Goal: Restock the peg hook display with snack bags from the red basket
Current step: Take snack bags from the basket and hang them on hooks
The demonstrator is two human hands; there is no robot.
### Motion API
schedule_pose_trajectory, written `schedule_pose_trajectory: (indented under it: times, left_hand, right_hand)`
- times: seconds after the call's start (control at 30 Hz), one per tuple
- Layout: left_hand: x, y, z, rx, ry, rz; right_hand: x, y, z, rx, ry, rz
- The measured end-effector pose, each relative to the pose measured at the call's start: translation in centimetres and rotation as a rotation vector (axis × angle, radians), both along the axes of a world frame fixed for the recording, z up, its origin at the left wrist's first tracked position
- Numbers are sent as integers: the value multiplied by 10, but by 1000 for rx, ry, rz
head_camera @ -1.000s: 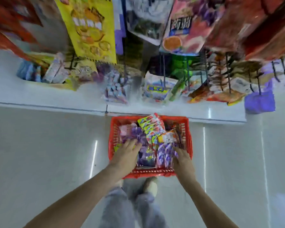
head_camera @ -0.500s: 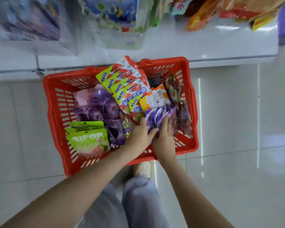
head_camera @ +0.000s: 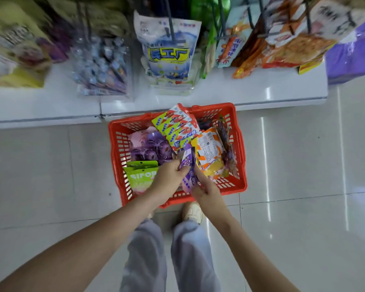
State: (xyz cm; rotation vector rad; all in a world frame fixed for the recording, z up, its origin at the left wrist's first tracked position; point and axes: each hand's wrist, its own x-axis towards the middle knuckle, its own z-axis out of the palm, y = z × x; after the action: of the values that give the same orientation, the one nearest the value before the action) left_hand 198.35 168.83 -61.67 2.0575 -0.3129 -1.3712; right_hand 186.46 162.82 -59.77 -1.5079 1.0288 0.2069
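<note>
Head view: the red basket (head_camera: 211, 108) sits on the tiled floor (head_camera: 51, 165), just in front of the white base shelf (head_camera: 261, 89), and is packed with bags. Both hands meet over its near-right part on a small stack of purple snack bags (head_camera: 188, 165). The left hand (head_camera: 169, 178) has its fingers curled round the stack's upper edge, and the right hand (head_camera: 204, 190) grips the lower end. An orange-and-yellow bag (head_camera: 209, 152) leans against the stack's right side (it could ride up too). For a clean lift, hold the purple bags squared together, draw them straight up clear of that neighbour, then turn their tops toward a peg hook (head_camera: 170, 26).
</note>
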Motion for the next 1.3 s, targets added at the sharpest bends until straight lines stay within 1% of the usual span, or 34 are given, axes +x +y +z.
schedule_pose_trajectory:
  times: [0.07, 0.17, 0.23, 0.3, 0.37, 0.5, 0.63, 0.7, 0.77, 0.87, 0.9, 1.0, 1.13, 1.2, 1.3]
  left_hand:
    - [16, 5, 38, -13, 26, 14]
    - [40, 3, 101, -40, 91, 6]
    - [57, 0, 150, -81, 61, -23]
    - [71, -5, 203, -109, -10, -63]
    - [86, -8, 261, -137, -117, -102]
    - [111, -1, 364, -214, -331, -157]
    - [131, 11, 451, -325, -444, -148]
    - [138, 16, 490, -389, -489, -152]
    - [144, 26, 526, -461, -521, -130]
    - [152, 32, 554, -523, -527, -117]
    - [158, 37, 562, -544, -496, -102]
    - [173, 46, 587, -614, -360, -48]
    - [188, 57, 621, -682, -269, -86]
    - [190, 61, 637, -708, -241, -108]
    - [198, 65, 657, -669, -253, -105]
  right_hand:
    - [14, 4, 36, -62, 21, -39]
    - [35, 5, 94, -265, 57, -128]
    - [50, 1, 138, -379, 27, -161]
    - [64, -3, 185, -427, -33, -190]
    - [78, -3, 239, -442, -93, -209]
    - [101, 1, 343, -394, -225, -273]
    - [122, 12, 436, -400, -393, -334]
    - [135, 20, 476, -374, -439, -325]
    - [150, 30, 510, -336, -472, -373]
    - [170, 31, 537, -258, -544, -450]
    - [174, 34, 547, -223, -582, -466]
    - [183, 42, 574, -178, -670, -405]
    - [196, 41, 602, -161, -703, -305]
    - [200, 36, 613, -190, -685, -287]
    - [202, 29, 631, -318, -705, -217]
